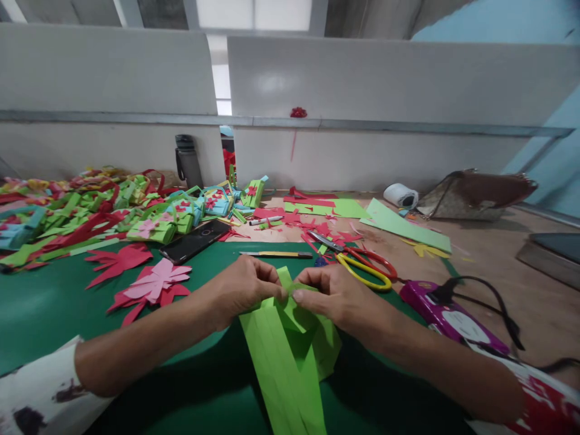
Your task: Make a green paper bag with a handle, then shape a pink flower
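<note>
A folded piece of bright green paper [283, 362] hangs between my two hands over the dark green mat [203, 386]. Its long flat strip slants down toward me, and another folded flap shows on the right. My left hand [254, 287] pinches the top left edge with thumb and fingers. Close beside it, my right hand [333, 293] pinches the top right part, where a short tab sticks up between the hands. The fingertips cover part of the folds. Scissors [362, 266] with red and yellow handles lie just beyond my right hand, and a yellow pencil-like tool [276, 254] lies beyond my left.
Red and pink paper flowers [156, 281], a black phone [196, 240] and many small paper baskets [151, 226] lie left. A purple power strip [453, 317] with a cable is at right. Behind are green paper sheets [408, 226], a bottle [188, 160] and a handbag [475, 196].
</note>
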Action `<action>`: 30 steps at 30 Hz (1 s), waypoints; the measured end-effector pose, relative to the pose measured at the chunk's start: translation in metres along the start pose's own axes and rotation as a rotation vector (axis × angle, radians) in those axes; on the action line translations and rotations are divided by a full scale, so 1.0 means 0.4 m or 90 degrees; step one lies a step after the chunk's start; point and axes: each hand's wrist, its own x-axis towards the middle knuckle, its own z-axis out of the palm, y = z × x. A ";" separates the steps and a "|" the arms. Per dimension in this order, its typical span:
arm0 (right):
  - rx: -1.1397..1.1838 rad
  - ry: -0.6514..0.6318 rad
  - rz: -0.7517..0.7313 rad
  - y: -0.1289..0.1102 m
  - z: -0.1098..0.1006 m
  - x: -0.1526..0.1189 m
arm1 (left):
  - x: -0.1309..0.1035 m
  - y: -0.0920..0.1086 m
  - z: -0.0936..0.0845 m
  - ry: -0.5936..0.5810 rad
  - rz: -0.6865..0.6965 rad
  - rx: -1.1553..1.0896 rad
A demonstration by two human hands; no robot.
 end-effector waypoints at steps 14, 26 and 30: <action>0.035 -0.020 0.031 -0.011 0.005 -0.010 | -0.005 0.001 0.004 -0.018 0.001 0.020; -0.057 0.010 -0.024 0.000 0.012 -0.003 | -0.001 -0.001 0.006 -0.027 0.009 0.017; -0.070 0.022 -0.054 -0.004 0.014 -0.009 | -0.003 -0.005 0.006 -0.040 -0.001 -0.013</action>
